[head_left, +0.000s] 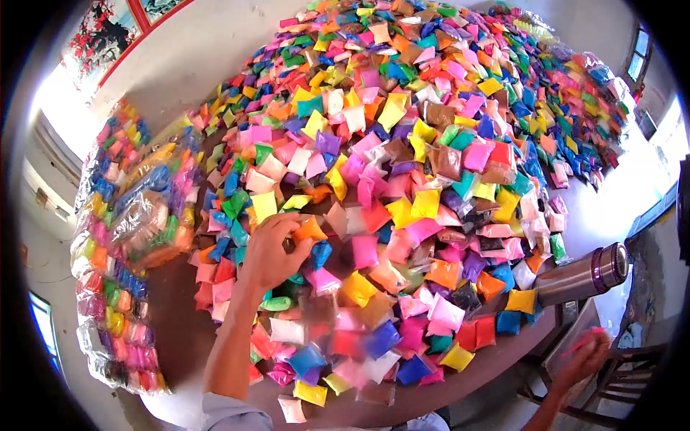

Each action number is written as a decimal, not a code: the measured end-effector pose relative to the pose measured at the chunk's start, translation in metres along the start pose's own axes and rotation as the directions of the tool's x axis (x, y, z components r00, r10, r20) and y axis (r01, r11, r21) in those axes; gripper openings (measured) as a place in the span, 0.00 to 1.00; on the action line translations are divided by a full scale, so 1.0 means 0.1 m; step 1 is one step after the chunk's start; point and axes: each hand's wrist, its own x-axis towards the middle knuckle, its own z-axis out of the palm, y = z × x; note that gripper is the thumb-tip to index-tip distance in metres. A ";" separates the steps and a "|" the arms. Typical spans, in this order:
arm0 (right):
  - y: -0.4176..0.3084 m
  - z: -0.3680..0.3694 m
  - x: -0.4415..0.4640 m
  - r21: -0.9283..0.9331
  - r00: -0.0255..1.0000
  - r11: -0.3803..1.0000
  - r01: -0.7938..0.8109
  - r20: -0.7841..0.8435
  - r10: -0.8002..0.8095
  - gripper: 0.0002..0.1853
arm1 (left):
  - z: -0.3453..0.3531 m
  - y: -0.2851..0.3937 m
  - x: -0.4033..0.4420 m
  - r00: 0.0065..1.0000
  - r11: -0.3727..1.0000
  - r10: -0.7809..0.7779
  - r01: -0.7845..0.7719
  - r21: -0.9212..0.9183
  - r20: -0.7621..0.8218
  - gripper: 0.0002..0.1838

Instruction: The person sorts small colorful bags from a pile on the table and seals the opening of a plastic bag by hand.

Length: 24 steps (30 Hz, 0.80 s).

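Note:
A large heap of small, soft, clear-wrapped packets in many colours covers the table. My left hand (275,250) reaches into its near left part, with thumb and fingers curled around an orange packet (309,230). Just below the thumb is a dark blue packet (320,255), touching or nearly touching it. Off the table's right side, my right hand (583,357) is closed on a pink packet (588,339), partly hidden by the fingers and smeared by motion. Near the front of the heap, a red packet (347,343) and a blue packet (384,340) look blurred.
A metal flask (583,276) lies at the table's right edge beside the packets. Bundled bags of coloured packets (118,309) line the left side. A wooden chair (625,381) stands at the lower right. Several packets lie near the table's front edge (460,377).

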 end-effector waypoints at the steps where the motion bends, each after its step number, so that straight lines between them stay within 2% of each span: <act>1: -0.35 0.11 -0.22 0.050 0.999 0.999 0.001 0.051 -0.004 0.10 | -0.07 0.05 -0.07 1.000 1.000 0.007 -0.007 0.004 0.026 0.18; 2: -0.68 0.23 -0.40 0.268 0.979 0.950 -0.164 0.159 0.124 0.09 | -0.14 0.10 -0.13 0.999 1.000 0.016 -0.016 0.007 0.051 0.18; 4: -1.05 0.41 -0.60 0.230 0.970 0.971 0.069 0.213 -0.120 0.05 | -0.25 0.18 -0.25 0.998 0.998 0.035 -0.038 0.043 0.057 0.17; 5: -1.12 0.47 -0.69 0.234 0.969 0.970 0.069 0.214 -0.121 0.05 | -0.30 0.18 -0.32 0.995 0.996 0.047 -0.053 0.072 0.083 0.17; 7: -1.20 0.56 -0.83 0.310 0.943 0.937 -0.162 0.327 0.055 0.05 | -0.38 0.20 -0.44 0.992 0.989 0.025 -0.042 0.140 0.122 0.19; 8: -1.25 0.59 -0.87 0.311 0.943 0.936 -0.166 0.327 0.059 0.05 | -0.43 0.23 -0.45 0.992 0.989 0.026 -0.044 0.143 0.124 0.19; 10: -1.31 0.64 -0.93 0.414 0.927 0.871 -0.266 0.358 0.113 0.03 | -0.55 0.31 -0.48 0.965 0.975 0.095 -0.140 0.175 0.244 0.23; 11: -1.35 0.66 -0.95 0.408 0.924 0.872 -0.271 0.364 0.116 0.03 | -0.57 0.40 -0.40 0.980 0.987 0.098 -0.119 0.112 0.175 0.20; 12: -1.39 0.69 -0.96 0.423 0.927 0.863 -0.276 0.354 0.123 0.03 | -0.50 0.39 -0.32 0.979 0.987 0.095 -0.116 0.112 0.179 0.20; 14: -1.42 0.74 -0.98 0.437 0.929 0.854 -0.281 0.348 0.128 0.03 | -0.30 0.32 -0.10 0.986 0.990 0.143 -0.143 -0.008 0.085 0.14; 15: -1.41 0.77 -0.99 0.400 0.933 0.879 -0.259 0.340 0.120 0.03 | -0.21 0.36 0.07 0.980 0.998 0.061 -0.059 -0.015 0.190 0.10; 16: -1.41 0.79 -0.99 0.362 0.937 0.902 -0.236 0.330 0.112 0.03 | -0.07 0.27 0.14 0.980 0.998 0.061 -0.060 -0.015 0.189 0.10; 18: -1.38 0.82 -0.98 0.368 0.937 0.897 -0.245 0.328 0.121 0.03 | 0.28 0.01 0.27 0.938 0.973 0.143 -0.192 0.129 0.315 0.11; 19: -1.35 0.83 -1.00 0.372 0.934 0.892 -0.258 0.333 0.132 0.03 | 0.35 -0.02 0.33 0.937 0.972 0.145 -0.195 0.130 0.319 0.11; 21: -1.24 0.87 -1.11 0.376 0.938 0.890 -0.257 0.320 0.136 0.03 | 0.44 -0.03 0.41 0.935 0.890 0.006 -0.166 0.425 0.354 0.10; 24: -1.22 0.91 -1.23 0.396 0.928 0.875 -0.277 0.345 0.138 0.03 | 0.45 -0.07 0.44 0.934 0.902 0.055 -0.198 0.384 0.353 0.09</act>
